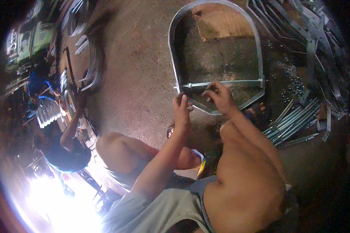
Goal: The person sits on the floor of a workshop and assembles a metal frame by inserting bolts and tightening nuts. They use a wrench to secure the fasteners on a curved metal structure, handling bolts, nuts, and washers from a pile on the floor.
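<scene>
In front of me a big hoop of flat grey metal strap (259, 50) rises in a round arch, with its near end bent to a shallow point. A threaded rod (237, 82) crosses it from side to side, with small nuts near its left end. My left hand (182, 108) is closed on the hoop's lower left corner, thumb and fingers around the strap. Just below the rod, over the hoop's inside, my right hand (220, 99) has its fingers curled in a pinch. Whatever lies between those fingertips is too small to make out.
To the right lie a bundle of threaded rods (293, 123), scattered nuts (293, 79) and a heap of bent metal straps (319, 35). Cardboard (223, 23) lies under the hoop's far end. At left another person (68, 149) sits by more curved straps (91, 70).
</scene>
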Action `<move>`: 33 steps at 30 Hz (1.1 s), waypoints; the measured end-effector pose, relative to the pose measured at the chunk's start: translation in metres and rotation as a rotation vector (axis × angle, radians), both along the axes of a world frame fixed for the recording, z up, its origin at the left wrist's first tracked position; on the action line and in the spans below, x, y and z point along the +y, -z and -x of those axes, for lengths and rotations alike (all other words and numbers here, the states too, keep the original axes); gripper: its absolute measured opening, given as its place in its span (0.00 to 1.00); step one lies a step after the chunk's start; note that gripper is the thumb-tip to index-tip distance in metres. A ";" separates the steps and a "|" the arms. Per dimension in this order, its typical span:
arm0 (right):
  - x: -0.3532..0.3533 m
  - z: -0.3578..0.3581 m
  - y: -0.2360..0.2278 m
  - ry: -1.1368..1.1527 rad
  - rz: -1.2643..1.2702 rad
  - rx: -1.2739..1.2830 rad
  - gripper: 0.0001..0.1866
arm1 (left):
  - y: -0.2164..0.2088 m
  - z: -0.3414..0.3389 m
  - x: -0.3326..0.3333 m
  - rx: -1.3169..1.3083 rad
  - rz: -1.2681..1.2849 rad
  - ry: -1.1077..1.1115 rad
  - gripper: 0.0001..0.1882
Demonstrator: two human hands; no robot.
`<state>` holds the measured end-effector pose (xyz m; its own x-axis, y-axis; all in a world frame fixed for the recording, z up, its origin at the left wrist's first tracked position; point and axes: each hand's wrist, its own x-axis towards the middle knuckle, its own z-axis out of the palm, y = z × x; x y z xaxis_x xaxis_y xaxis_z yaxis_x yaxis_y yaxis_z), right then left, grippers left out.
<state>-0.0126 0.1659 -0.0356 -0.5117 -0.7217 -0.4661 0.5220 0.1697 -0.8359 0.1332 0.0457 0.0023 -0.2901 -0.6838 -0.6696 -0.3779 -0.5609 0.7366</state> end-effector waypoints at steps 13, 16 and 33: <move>-0.016 0.011 0.009 0.035 0.008 -0.153 0.09 | 0.034 -0.011 -0.063 -0.408 0.510 0.414 0.27; -0.011 0.002 0.024 -0.076 -0.068 0.117 0.14 | 0.025 -0.008 -0.050 -0.491 0.714 0.324 0.21; -0.015 -0.005 -0.002 -0.168 0.097 0.601 0.44 | 0.002 0.023 0.012 0.062 0.093 0.281 0.19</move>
<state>-0.0076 0.1507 -0.0335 -0.5396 -0.8397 -0.0612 -0.0709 0.1178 -0.9905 0.1101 0.0574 0.0000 -0.5149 -0.6283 -0.5832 -0.4618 -0.3699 0.8062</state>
